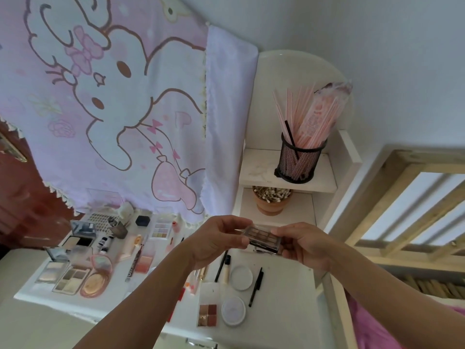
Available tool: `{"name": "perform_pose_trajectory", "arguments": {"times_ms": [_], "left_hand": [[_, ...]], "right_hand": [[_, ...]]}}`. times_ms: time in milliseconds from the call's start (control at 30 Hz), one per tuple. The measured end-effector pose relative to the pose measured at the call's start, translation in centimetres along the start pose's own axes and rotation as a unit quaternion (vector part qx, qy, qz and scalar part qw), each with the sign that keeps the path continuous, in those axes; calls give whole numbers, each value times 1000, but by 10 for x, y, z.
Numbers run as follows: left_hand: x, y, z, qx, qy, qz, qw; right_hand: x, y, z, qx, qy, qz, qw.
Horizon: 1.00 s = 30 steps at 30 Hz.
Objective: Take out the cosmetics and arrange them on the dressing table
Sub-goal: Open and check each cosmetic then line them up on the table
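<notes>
Brown palette (pixel 261 235): a flat rectangular eyeshadow case with rows of small brown and beige pans under a clear hard lid, which seems closed. It is in the air over the back right part of the dressing table (pixel 284 285), just in front of the lower shelf, and is not yet laid down.
Left hand (pixel 221 238): thumb and curled fingers pinch the left short end of the case.
Right hand (pixel 302 245): the thumb is on top and the fingers are below, and it grips the right short end.
Step in hand: I judge she is about to place this case among the others.
How to do it well: keep the case level and choose the bare patch near the round white jar (pixel 241 277) and the black pencil (pixel 256 287). Lower it flat, then let go one hand at a time. The lid looks slippery, so hold it by the edges. The pencil can roll if it is pushed.
Table surface: white, smooth and painted, with some small marks.
Already arranged: a small four-pan palette (pixel 208 315), a second white jar (pixel 233 311) and a pink round compact (pixel 97 273) lying open. There are many more cases to the left, too blurred to name.
Shelf: a black mesh cup (pixel 298 159) holds thin pink sticks, and a clay-coloured pot (pixel 273 200) holds cotton swabs.
Cloth (pixel 113 109): soft, pale pink and lilac, with a rabbit drawing and a fringed edge. It hangs behind the table.
</notes>
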<state>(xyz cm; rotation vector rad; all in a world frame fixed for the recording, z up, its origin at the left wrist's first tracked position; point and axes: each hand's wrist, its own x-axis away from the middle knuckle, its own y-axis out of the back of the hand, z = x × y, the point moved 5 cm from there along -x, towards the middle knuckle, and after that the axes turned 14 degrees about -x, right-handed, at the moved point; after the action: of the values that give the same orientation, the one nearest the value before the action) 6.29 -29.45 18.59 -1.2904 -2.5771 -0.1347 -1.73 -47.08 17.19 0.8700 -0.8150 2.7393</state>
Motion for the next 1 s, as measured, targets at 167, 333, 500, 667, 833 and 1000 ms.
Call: {"name": "perform_pose_trajectory", "arguments": {"times_ms": [167, 333, 500, 667, 833, 1000], "left_hand": [[3, 3, 4, 4, 6, -26, 1000], [6, 14, 10, 4, 19, -58, 998], [9, 17, 12, -3, 21, -63, 998], [13, 15, 11, -20, 17, -61, 998], [18, 11, 12, -14, 8, -53, 998], [24, 7, 13, -11, 3, -50, 999]], "right_hand": [[6, -6, -3, 60, 29, -6, 998], [21, -15, 4, 197, 131, 16, 971], [25, -24, 2, 264, 167, 19, 950], [26, -26, 2, 292, 189, 21, 937], [31, -28, 5, 305, 205, 34, 929], [32, -23, 6, 293, 208, 34, 933]]}}
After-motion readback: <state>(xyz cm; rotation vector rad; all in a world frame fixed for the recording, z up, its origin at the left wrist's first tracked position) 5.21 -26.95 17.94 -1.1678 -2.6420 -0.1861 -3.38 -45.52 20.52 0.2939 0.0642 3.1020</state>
